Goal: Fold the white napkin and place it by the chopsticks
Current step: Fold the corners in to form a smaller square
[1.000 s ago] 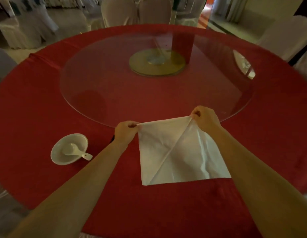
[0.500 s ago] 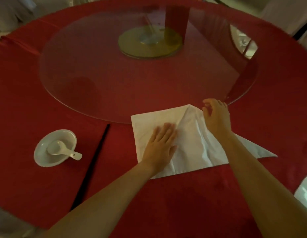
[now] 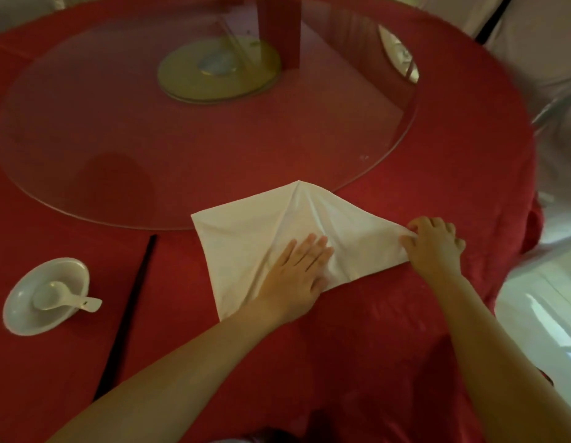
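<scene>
The white napkin [image 3: 245,231] lies partly folded on the red tablecloth, its far point resting on the edge of the glass turntable. My left hand [image 3: 298,270] presses flat on the napkin's middle, fingers spread. My right hand [image 3: 434,243] pinches the napkin's right corner at the cloth's right edge. The black chopsticks [image 3: 130,308] lie on the tablecloth to the left of the napkin, running from far to near, apart from it.
A white bowl [image 3: 28,314] holding a white spoon [image 3: 65,298] sits left of the chopsticks. The big glass turntable [image 3: 118,139] with a gold hub [image 3: 188,81] fills the table's centre. The table's right edge [image 3: 530,193] drops off near my right hand.
My right hand moved from the napkin's top point to its right corner and gripped it. The long right tail of the napkin has been folded in. My left hand stayed pressed on the middle.
</scene>
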`<state>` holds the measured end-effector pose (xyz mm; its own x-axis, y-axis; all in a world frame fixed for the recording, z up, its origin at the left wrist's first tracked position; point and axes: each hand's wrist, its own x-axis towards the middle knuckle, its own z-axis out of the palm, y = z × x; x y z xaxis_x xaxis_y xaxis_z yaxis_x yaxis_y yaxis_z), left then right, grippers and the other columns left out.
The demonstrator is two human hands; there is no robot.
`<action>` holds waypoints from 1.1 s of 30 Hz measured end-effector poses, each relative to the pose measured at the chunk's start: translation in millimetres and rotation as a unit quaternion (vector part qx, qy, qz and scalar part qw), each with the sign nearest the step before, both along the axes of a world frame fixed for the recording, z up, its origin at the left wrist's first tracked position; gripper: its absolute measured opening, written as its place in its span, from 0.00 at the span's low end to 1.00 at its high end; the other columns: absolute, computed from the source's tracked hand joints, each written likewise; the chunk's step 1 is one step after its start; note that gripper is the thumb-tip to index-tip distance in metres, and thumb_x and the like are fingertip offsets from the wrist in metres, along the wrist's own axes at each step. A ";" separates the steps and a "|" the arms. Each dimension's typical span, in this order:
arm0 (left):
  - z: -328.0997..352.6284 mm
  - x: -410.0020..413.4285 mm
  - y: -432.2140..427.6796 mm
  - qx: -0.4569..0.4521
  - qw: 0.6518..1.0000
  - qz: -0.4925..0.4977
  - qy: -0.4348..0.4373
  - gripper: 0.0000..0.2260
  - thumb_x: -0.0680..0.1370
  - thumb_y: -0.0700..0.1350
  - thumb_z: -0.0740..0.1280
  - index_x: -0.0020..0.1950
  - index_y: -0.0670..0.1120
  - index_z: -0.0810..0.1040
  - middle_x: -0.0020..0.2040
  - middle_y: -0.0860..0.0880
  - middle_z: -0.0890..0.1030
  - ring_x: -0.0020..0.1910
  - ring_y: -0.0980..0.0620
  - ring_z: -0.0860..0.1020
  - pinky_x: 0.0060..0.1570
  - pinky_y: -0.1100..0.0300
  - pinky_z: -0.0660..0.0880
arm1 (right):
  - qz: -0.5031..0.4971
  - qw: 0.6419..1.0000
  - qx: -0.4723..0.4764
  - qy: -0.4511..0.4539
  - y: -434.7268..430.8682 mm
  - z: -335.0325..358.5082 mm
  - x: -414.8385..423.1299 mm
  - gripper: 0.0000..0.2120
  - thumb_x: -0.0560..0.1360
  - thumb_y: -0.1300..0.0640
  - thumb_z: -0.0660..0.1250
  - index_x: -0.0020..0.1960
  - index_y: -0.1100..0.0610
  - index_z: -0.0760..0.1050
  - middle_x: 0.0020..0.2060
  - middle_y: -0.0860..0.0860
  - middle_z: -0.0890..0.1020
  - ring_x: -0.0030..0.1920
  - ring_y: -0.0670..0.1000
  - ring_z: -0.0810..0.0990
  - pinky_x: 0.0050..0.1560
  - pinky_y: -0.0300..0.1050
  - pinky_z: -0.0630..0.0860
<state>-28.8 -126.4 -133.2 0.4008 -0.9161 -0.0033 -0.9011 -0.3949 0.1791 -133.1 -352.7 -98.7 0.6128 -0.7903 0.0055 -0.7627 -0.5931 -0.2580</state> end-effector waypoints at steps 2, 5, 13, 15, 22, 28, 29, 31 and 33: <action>-1.5 -4.4 -9.0 0.018 1.000 0.010 0.007 0.24 0.81 0.52 0.48 0.75 0.49 0.46 0.77 0.51 0.46 0.75 0.51 0.40 0.72 0.54 0.33 | -0.001 1.000 0.000 0.007 -0.4 1.3 0.0 0.12 0.73 0.57 0.65 0.54 0.61 0.75 0.55 0.60 0.75 0.59 0.62 0.68 0.59 0.60 0.64; -2.9 -2.2 -9.5 0.033 0.999 0.016 0.024 0.23 0.82 0.52 0.47 0.75 0.50 0.44 0.77 0.51 0.45 0.75 0.52 0.40 0.73 0.53 0.37 | 0.008 1.000 -0.017 0.001 -4.3 5.7 0.5 0.10 0.73 0.58 0.64 0.52 0.61 0.76 0.52 0.60 0.77 0.57 0.62 0.70 0.58 0.58 0.66; -4.9 -0.4 -5.5 0.042 0.999 -0.009 0.014 0.23 0.81 0.54 0.46 0.73 0.56 0.38 0.76 0.51 0.40 0.75 0.51 0.39 0.72 0.53 0.34 | 0.020 0.999 0.042 -0.008 -25.8 13.2 -1.9 0.08 0.76 0.57 0.62 0.48 0.61 0.76 0.46 0.60 0.81 0.46 0.62 0.79 0.41 0.51 0.72; -5.5 -1.6 -5.3 0.045 0.999 -0.012 0.017 0.24 0.81 0.55 0.46 0.73 0.57 0.39 0.77 0.50 0.41 0.75 0.50 0.38 0.71 0.53 0.33 | 0.002 0.998 0.061 -0.014 -26.3 14.6 -4.5 0.09 0.76 0.54 0.64 0.48 0.61 0.75 0.45 0.60 0.81 0.45 0.61 0.79 0.41 0.51 0.73; 18.5 9.5 -10.0 0.002 0.982 0.014 0.188 0.21 0.82 0.46 0.53 0.74 0.49 0.55 0.77 0.48 0.53 0.75 0.51 0.50 0.70 0.61 0.43 | 0.007 0.967 0.154 -0.202 24.9 45.3 -8.3 0.07 0.70 0.64 0.65 0.48 0.59 0.77 0.43 0.53 0.80 0.41 0.52 0.77 0.38 0.43 0.70; 49.1 37.5 17.4 -0.298 0.786 0.294 0.455 0.10 0.79 0.39 0.59 0.55 0.43 0.78 0.49 0.46 0.82 0.47 0.51 0.80 0.46 0.60 0.79 | 0.127 0.939 0.175 -0.267 141.0 37.3 7.5 0.03 0.72 0.63 0.65 0.39 0.59 0.74 0.35 0.49 0.77 0.33 0.46 0.72 0.32 0.36 0.67; 50.2 44.4 24.3 -0.312 0.766 0.319 0.463 0.10 0.79 0.38 0.59 0.55 0.41 0.78 0.46 0.45 0.82 0.43 0.51 0.80 0.42 0.61 0.79 | 0.152 0.936 0.183 -0.259 155.3 30.7 9.4 0.03 0.73 0.62 0.65 0.40 0.59 0.74 0.37 0.49 0.77 0.34 0.46 0.72 0.33 0.36 0.68; 49.9 57.0 37.6 -0.300 0.758 0.341 0.467 0.09 0.78 0.37 0.60 0.55 0.40 0.77 0.43 0.46 0.81 0.40 0.51 0.79 0.38 0.63 0.79 | 0.191 0.936 0.180 -0.237 178.8 17.3 10.4 0.04 0.75 0.60 0.65 0.44 0.60 0.75 0.41 0.52 0.79 0.39 0.49 0.75 0.39 0.43 0.74; 47.7 63.4 47.7 -0.268 0.759 0.344 0.484 0.08 0.78 0.37 0.61 0.54 0.40 0.77 0.43 0.46 0.81 0.39 0.51 0.80 0.35 0.65 0.79 | 0.219 0.937 0.162 -0.220 196.2 5.8 9.3 0.05 0.76 0.59 0.64 0.47 0.61 0.76 0.45 0.54 0.79 0.44 0.52 0.76 0.43 0.48 0.76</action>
<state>34.6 -78.7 -85.5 0.8319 -0.4658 -0.3018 0.1410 -0.3485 0.9266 -123.8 -156.5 -93.0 0.8737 -0.4669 0.1363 -0.2419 -0.6601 -0.7111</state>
